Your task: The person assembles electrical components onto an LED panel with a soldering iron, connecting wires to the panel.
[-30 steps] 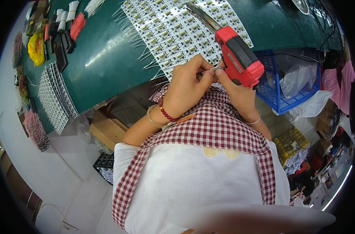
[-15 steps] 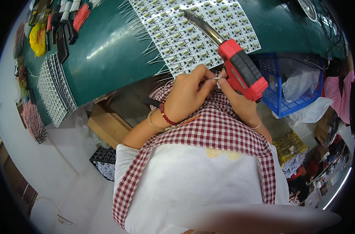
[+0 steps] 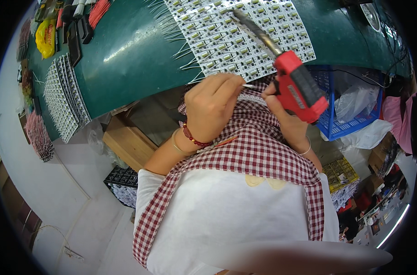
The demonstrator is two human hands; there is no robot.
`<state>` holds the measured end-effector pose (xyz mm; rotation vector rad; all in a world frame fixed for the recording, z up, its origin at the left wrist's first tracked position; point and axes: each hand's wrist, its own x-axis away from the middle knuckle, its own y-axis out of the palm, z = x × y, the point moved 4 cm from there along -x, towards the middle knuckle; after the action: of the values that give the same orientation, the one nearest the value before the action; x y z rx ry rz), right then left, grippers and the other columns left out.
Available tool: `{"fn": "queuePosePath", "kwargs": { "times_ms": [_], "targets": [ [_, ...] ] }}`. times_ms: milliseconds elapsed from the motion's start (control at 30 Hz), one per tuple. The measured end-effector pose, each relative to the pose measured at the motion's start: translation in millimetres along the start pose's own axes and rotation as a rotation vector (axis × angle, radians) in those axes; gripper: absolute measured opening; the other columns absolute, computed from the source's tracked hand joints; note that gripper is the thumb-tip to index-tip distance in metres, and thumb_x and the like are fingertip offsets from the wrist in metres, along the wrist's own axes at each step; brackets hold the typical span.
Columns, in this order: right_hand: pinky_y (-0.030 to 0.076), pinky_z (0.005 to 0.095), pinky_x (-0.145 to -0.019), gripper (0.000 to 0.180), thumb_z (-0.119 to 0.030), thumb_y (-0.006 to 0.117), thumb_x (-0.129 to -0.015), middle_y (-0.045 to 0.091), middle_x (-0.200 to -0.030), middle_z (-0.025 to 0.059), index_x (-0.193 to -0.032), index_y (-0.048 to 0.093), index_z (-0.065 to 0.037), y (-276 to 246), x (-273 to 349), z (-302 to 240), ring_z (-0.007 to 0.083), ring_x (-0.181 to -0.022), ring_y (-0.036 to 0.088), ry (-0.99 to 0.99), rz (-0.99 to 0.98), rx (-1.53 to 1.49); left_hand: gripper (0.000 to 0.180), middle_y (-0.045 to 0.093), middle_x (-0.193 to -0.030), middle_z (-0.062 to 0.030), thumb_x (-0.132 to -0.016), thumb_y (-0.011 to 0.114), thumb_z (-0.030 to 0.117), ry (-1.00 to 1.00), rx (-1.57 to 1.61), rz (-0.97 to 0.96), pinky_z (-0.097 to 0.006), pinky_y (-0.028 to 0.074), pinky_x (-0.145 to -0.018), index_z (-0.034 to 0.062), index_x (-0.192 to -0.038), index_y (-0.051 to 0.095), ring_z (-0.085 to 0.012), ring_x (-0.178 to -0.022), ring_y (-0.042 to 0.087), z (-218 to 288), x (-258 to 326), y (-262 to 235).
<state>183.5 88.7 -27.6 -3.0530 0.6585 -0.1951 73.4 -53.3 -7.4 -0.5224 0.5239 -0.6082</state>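
My left hand point(image 3: 212, 106) is closed in a pinch near the table's front edge, with a short thin white wire point(image 3: 248, 85) poking out from its fingertips. A small gap to the right, my right hand point(image 3: 287, 123) grips a red and black soldering gun point(image 3: 302, 87). The gun's metal barrel points up and to the left, over a white panel of small circuit boards point(image 3: 249, 57). Several thin white wires point(image 3: 186, 52) stick out along the panel's left side. Part of my right fingers is hidden behind the gun.
The green tabletop point(image 3: 130, 55) holds a stack of board strips point(image 3: 64, 98), a yellow bag point(image 3: 45, 39) and red wires point(image 3: 98, 13) on the left. A blue crate point(image 3: 339, 126) with clear plastic stands at right. Below the table at left is a cardboard box point(image 3: 128, 142).
My hands, together half a second ago over the white wire, have moved apart. The soldering gun has shifted right and slightly down with my right hand.
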Motion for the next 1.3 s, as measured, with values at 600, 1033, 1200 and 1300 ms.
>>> {"fn": "queuePosePath", "kwargs": {
  "times_ms": [600, 1033, 1200, 1300],
  "targets": [
    [0.047, 0.0247, -0.059, 0.02, -0.011, 0.07, -0.088, 0.061, -0.079, 0.0027, -0.103, 0.063, 0.001, -73.4, 76.6, 41.3, 0.0106, -0.066, 0.057, 0.163, 0.059, -0.039, 0.029, 0.049, -0.071, -0.0059, -0.068, 0.067, -0.005, 0.291, -0.284, -0.078, -0.031, 0.044, -0.056, 0.0025, -0.096, 0.068, -0.0199, -0.064, 0.053, -25.2, -2.5, 8.0],
    [0.046, 0.0313, -0.058, 0.02, -0.018, 0.072, -0.081, 0.062, -0.081, 0.0093, -0.091, 0.066, -0.002, -73.4, 69.2, 40.0, 0.0212, -0.067, 0.062, 0.053, -0.038, 0.396, 0.029, 0.047, -0.07, -0.0058, -0.067, 0.066, -0.006, 0.305, -0.28, -0.065, -0.032, 0.044, -0.056, 0.0019, -0.095, 0.068, -0.02, -0.064, 0.052, -25.5, -4.4, 12.2],
    [0.046, 0.0312, -0.058, 0.02, -0.019, 0.072, -0.081, 0.061, -0.08, 0.0089, -0.09, 0.067, -0.002, -70.9, 69.1, 37.1, 0.021, -0.064, 0.062, 0.029, -0.015, 0.28, 0.029, 0.046, -0.07, -0.0059, -0.066, 0.066, -0.005, 0.302, -0.277, -0.058, -0.032, 0.043, -0.056, 0.001, -0.094, 0.068, -0.0199, -0.064, 0.051, -24.0, -5.0, 11.2],
    [0.046, 0.0305, -0.057, 0.02, -0.02, 0.072, -0.081, 0.062, -0.08, 0.0085, -0.09, 0.067, -0.002, -71.6, 69.9, 39.2, 0.0202, -0.064, 0.061, 0.045, -0.016, 0.278, 0.028, 0.046, -0.07, -0.006, -0.066, 0.066, -0.005, 0.299, -0.28, -0.06, -0.032, 0.044, -0.056, 0.0007, -0.094, 0.068, -0.02, -0.064, 0.052, -23.9, -4.5, 11.2]
  ]
}}
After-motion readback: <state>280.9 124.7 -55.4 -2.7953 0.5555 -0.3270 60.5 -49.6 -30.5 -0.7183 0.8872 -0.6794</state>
